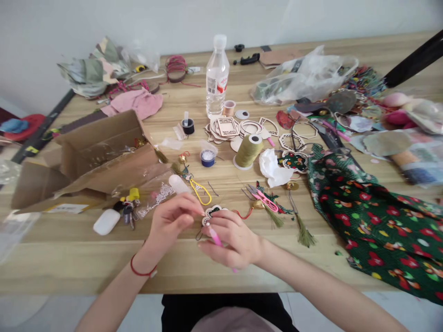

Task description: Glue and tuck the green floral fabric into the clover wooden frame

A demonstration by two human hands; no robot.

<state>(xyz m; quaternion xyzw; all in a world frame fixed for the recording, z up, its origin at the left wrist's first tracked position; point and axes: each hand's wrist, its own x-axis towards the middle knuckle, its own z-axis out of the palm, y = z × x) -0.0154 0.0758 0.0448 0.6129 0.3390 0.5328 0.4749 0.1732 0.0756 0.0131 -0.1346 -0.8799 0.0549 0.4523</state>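
Observation:
My right hand (pixel 235 237) is wrapped around a pink pen-like tool (pixel 216 236), which slants across its fingers. A small white bead (pixel 208 224) shows by the tool's upper tip. Under the fingertips lies a scalloped pale frame (pixel 206 218) with dark green fabric in it, largely covered by my right hand. My left hand (pixel 173 219) is curled, its fingertips close to the frame's left edge; anything small between them is too fine to see. Just beyond is a yellow cord loop (pixel 204 196). Pink-handled snips (pixel 265 199) lie right of my hands.
An open cardboard box (pixel 100 152) stands left, near a bag of white beads (pixel 161 196) and a white case (pixel 107 222). Behind are a blue bead tub (pixel 208 158), olive thread spool (pixel 247 152), wooden frames (pixel 226 127) and a bottle (pixel 217 78). Green floral fabric (pixel 384 221) drapes right.

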